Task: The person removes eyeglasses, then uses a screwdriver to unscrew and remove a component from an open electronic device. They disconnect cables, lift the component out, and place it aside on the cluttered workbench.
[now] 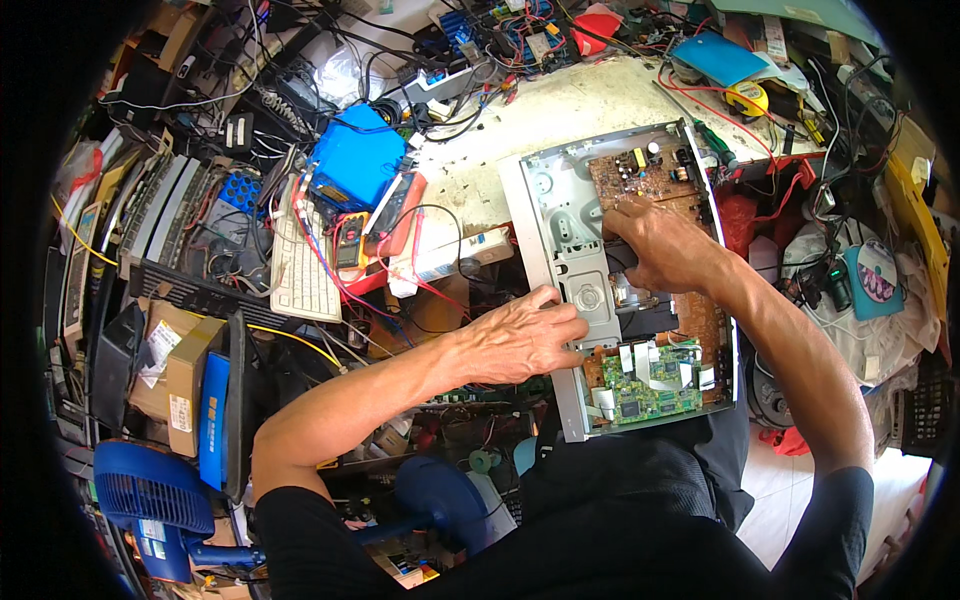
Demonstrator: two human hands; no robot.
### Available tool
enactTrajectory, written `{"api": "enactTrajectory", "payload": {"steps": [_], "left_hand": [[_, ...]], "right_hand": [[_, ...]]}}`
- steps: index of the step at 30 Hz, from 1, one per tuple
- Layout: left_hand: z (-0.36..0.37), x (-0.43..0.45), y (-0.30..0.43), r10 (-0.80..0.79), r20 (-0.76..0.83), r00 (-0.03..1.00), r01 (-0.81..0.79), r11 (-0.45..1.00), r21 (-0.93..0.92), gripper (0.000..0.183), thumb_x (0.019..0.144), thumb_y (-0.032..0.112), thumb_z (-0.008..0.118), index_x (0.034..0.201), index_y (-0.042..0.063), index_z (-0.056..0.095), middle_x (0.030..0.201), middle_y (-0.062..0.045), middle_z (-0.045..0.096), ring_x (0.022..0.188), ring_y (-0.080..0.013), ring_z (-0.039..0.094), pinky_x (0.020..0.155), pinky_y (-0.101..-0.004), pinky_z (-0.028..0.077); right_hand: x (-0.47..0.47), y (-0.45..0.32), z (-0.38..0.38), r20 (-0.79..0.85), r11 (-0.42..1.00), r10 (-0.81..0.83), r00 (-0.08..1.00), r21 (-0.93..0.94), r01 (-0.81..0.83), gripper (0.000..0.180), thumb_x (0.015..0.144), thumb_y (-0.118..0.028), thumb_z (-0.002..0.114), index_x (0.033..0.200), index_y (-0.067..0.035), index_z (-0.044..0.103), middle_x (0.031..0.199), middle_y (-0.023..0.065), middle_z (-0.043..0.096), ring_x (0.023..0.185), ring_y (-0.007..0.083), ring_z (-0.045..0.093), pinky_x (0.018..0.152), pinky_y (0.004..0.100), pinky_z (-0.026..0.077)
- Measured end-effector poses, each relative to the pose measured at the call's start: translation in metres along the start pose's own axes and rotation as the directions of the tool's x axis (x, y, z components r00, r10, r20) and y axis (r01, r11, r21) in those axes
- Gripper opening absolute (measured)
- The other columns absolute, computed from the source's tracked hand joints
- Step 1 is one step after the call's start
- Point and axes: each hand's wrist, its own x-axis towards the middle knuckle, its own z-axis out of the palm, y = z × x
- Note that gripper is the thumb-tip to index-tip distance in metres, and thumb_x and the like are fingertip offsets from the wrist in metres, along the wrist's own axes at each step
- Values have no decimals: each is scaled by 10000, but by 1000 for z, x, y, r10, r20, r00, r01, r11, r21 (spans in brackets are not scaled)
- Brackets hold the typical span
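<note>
An electronic device with its cover off, seemingly a disc player, rests between the bench edge and my lap, its metal chassis (538, 180) facing up. My left hand (525, 334) grips the long front edge near the disc drive mechanism (589, 292), fingers curled over it. My right hand (664, 244) reaches inside, fingertips down beside the drive's black part (649, 319); whether they pinch anything is hidden. A brown circuit board (637, 176) lies at the far end, a green circuit board (660, 397) with white ribbon cables at the near end.
On the white workbench (480, 165) are a blue box (360, 157), a multimeter (351, 240), a keyboard (304, 270) and tangled wires. A green-handled screwdriver (716, 142) and yellow tape measure (746, 97) lie beyond the device. A blue fan (154, 487) stands at lower left.
</note>
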Motion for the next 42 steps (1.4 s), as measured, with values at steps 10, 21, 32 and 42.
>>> {"api": "enactTrajectory", "payload": {"steps": [10, 21, 32, 42], "left_hand": [[-7, 22, 2, 90, 125, 988, -116, 970, 216, 97, 808, 197, 686, 847, 109, 674, 938, -23, 566, 989, -179, 610, 864, -349, 467], [-4, 27, 4, 120, 90, 989, -142, 945, 296, 112, 792, 206, 677, 787, 98, 645, 866, -26, 533, 922, -185, 603, 831, -338, 461], [-13, 30, 8, 120, 137, 983, -153, 953, 262, 83, 852, 236, 669, 850, 153, 662, 900, 5, 553, 955, -170, 610, 811, -338, 458], [-4, 37, 8, 212, 227, 951, -278, 907, 317, 82, 899, 256, 639, 904, 181, 673, 971, 29, 570, 1053, -152, 591, 857, -326, 461]], "right_hand": [[-3, 2, 4, -65, 996, -73, 995, -47, 70, 615, 733, -57, 845, 1302, -12, 616, 1258, 219, 663, 1207, 446, 659, 1026, 511, 564], [-3, 9, 6, -56, 988, -153, 987, -17, 152, 500, 776, -61, 838, 1257, -8, 713, 1291, 263, 652, 1220, 461, 651, 1047, 518, 543], [-3, 8, 11, -12, 995, -97, 995, -29, 96, 501, 799, -106, 828, 1287, -41, 729, 1337, 286, 628, 1268, 469, 617, 1113, 525, 498], [-1, 7, 8, 29, 995, -76, 997, -56, 77, 596, 771, -79, 848, 1349, -48, 704, 1405, 273, 615, 1329, 441, 598, 1140, 511, 492]]}}
